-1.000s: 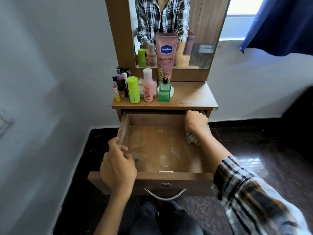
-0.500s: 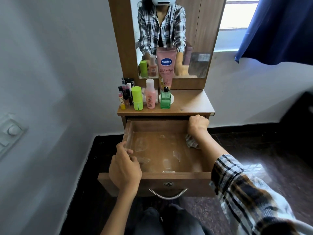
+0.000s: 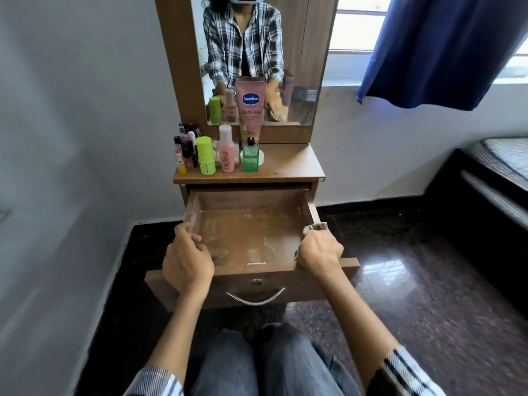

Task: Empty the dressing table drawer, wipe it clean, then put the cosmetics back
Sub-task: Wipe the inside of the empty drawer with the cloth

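The drawer (image 3: 251,238) is pulled fully out of the dressing table (image 3: 288,164), its dusty, smeared floor bare, and its left wall is gripped near the front by the curled fingers of the left hand (image 3: 187,260). A grey cloth (image 3: 314,227) is bunched under the right hand (image 3: 320,250) against the right wall — held, it seems, though the fingers are hidden. The cosmetics are grouped on the tabletop's left half — pink tube (image 3: 251,107), pink bottle (image 3: 227,152), green bottle (image 3: 251,157), lime container (image 3: 206,155), and small lip tubes (image 3: 184,151).
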